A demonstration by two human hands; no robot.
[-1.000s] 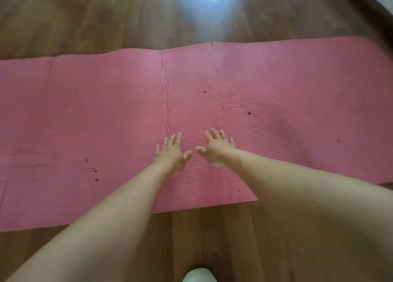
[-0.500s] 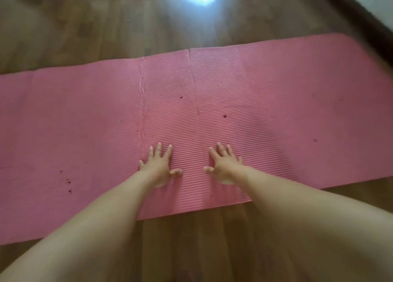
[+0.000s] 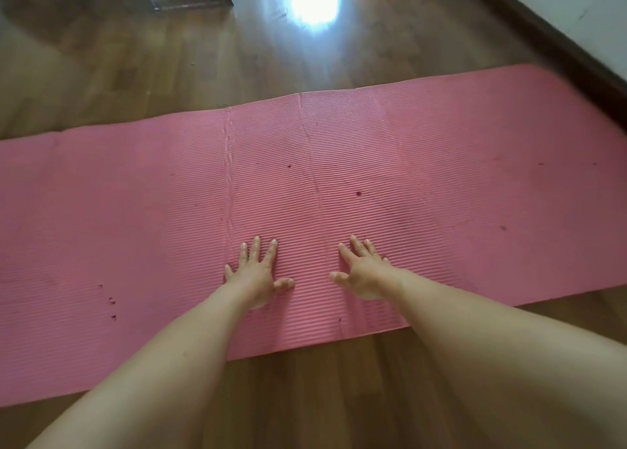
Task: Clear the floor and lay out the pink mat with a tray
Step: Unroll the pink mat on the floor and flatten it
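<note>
Both hands — left hand (image 3: 255,272), right hand (image 3: 364,270) — lie flat, fingers spread; palms pressing the pink mat (image 3: 441,184).

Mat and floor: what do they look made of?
Mat: probably foam, matte pink; fine parallel ribs, creases across its width, dark specks. Floor: wood or wood-look laminate, glossy; plank seams, brown grain and a bright window reflection. The look alone can't separate the two.

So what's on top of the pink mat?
Both hands lie flat on the pink mat: left hand, right hand. A few small dark specks too. No tray. The wooden floor beneath the mat is covered.
</note>
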